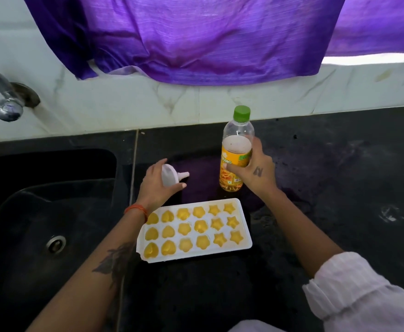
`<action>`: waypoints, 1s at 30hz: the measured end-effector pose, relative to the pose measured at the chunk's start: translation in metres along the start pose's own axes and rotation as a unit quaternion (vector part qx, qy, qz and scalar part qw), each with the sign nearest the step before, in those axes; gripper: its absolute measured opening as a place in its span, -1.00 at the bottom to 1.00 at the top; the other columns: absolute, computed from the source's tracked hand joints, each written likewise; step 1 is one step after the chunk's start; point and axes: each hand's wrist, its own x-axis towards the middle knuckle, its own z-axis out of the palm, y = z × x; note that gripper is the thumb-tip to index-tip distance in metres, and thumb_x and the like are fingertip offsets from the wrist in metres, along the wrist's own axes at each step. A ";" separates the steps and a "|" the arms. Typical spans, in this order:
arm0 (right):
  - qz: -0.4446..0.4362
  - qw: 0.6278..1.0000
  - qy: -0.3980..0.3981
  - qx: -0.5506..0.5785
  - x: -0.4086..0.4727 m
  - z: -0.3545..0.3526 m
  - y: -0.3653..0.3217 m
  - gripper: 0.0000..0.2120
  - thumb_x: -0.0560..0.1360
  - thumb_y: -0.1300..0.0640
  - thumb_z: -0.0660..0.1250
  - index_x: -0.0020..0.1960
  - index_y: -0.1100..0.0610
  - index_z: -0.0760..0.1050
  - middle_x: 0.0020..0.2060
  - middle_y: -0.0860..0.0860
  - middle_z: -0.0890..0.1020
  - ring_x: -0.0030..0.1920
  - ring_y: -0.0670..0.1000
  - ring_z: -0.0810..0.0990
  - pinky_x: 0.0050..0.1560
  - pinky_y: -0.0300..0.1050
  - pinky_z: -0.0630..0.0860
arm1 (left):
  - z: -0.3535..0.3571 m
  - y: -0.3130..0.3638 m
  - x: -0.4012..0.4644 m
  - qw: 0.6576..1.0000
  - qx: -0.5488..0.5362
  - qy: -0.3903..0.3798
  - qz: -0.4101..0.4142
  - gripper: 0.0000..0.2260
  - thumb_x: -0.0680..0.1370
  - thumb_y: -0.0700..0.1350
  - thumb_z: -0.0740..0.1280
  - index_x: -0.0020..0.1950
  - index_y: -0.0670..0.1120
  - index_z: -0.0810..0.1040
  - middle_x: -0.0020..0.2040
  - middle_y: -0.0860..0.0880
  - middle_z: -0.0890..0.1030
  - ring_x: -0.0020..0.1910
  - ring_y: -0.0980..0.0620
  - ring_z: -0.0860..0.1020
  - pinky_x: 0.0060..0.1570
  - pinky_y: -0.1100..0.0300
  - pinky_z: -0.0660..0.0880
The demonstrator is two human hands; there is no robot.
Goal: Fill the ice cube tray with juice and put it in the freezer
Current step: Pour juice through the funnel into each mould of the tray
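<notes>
A white ice cube tray lies on the black counter, its heart, flower and star cells filled with yellow juice. Behind it stands a juice bottle with a green cap screwed on, upright on the counter. My right hand grips the bottle around its yellow label. My left hand holds a small white funnel, spout pointing right, just above the counter behind the tray's left end.
A black sink with a metal drain lies to the left, and a chrome tap juts from the marble wall. A purple cloth hangs over the ledge behind. The black counter stretches to the right.
</notes>
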 end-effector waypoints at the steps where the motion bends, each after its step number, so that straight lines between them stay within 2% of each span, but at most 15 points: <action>1: 0.008 1.000 0.013 -0.001 -0.001 -0.003 0.004 -0.24 0.28 -0.04 0.53 0.36 0.09 0.27 0.10 0.10 0.61 0.06 0.12 0.60 0.01 0.01 0.56 | 0.001 -0.001 0.000 1.000 -0.005 0.006 0.006 -0.24 0.34 0.03 0.51 0.45 -0.02 0.24 0.42 -0.10 0.31 0.34 -0.10 0.36 0.25 0.05 0.35; 4: 0.044 0.998 0.042 0.014 -0.005 -0.008 0.011 -0.26 0.28 -0.05 0.54 0.34 0.09 0.29 0.10 0.08 0.62 0.05 0.11 0.61 -0.03 -0.07 0.52 | 0.002 -0.004 0.003 0.999 -0.011 0.034 0.017 -0.26 0.32 0.02 0.53 0.43 -0.02 0.28 0.39 -0.10 0.35 0.29 -0.08 0.40 0.16 0.12 0.36; 8: 0.059 0.996 0.056 0.027 -0.007 -0.006 0.013 -0.26 0.27 -0.06 0.54 0.34 0.08 0.30 0.11 0.07 0.62 0.06 0.09 0.61 0.01 -0.02 0.56 | 0.000 -0.005 0.009 0.997 -0.030 0.068 0.024 -0.23 0.30 0.01 0.55 0.42 -0.04 0.28 0.38 -0.09 0.37 0.29 -0.06 0.41 0.19 0.09 0.39; 12: 0.045 0.998 0.048 0.001 0.003 -0.001 0.007 -0.24 0.25 -0.07 0.55 0.34 0.09 0.30 0.13 0.09 0.62 0.07 0.09 0.61 0.03 0.03 0.58 | -0.002 -0.004 0.018 0.993 -0.050 0.093 0.052 -0.25 0.29 -0.01 0.56 0.39 -0.06 0.31 0.35 -0.09 0.36 0.27 -0.01 0.39 0.16 0.20 0.35; 16: 0.038 0.999 0.018 0.013 0.036 0.006 -0.004 -0.23 0.25 -0.07 0.55 0.33 0.10 0.30 0.16 0.09 0.60 0.12 0.11 0.59 0.07 0.08 0.58 | -0.003 -0.008 0.029 0.991 -0.082 0.089 0.051 -0.25 0.27 -0.03 0.57 0.38 -0.07 0.32 0.34 -0.09 0.32 0.26 0.00 0.39 0.23 0.11 0.42; 23: -0.005 0.999 -0.020 0.027 0.134 0.041 -0.029 -0.25 0.28 -0.04 0.54 0.34 0.10 0.26 0.18 0.12 0.58 0.13 0.13 0.57 -0.01 -0.10 0.48 | 0.004 -0.021 0.039 0.984 -0.129 0.117 0.046 -0.38 0.24 -0.10 0.60 0.20 -0.11 0.41 0.16 0.00 0.34 0.18 0.00 0.43 0.09 0.26 0.43; 27: -0.008 0.999 -0.034 0.023 0.172 0.068 -0.033 -0.25 0.30 -0.01 0.53 0.36 0.15 0.24 0.20 0.15 0.56 0.17 0.17 0.55 0.12 0.03 0.52 | 0.005 -0.030 0.035 0.983 -0.126 0.127 0.037 -0.39 0.22 -0.07 0.61 0.14 -0.03 0.38 0.12 0.02 0.35 0.10 0.09 0.42 -0.02 0.48 0.38; 30: 0.009 0.999 -0.039 0.030 0.184 0.084 -0.031 -0.24 0.31 0.01 0.53 0.36 0.16 0.22 0.20 0.17 0.56 0.18 0.19 0.55 0.17 0.11 0.52 | 0.003 -0.034 0.033 0.985 -0.114 0.124 0.028 -0.38 0.21 -0.03 0.61 0.14 -0.04 0.37 0.10 0.05 0.36 0.08 0.13 0.40 -0.05 0.49 0.35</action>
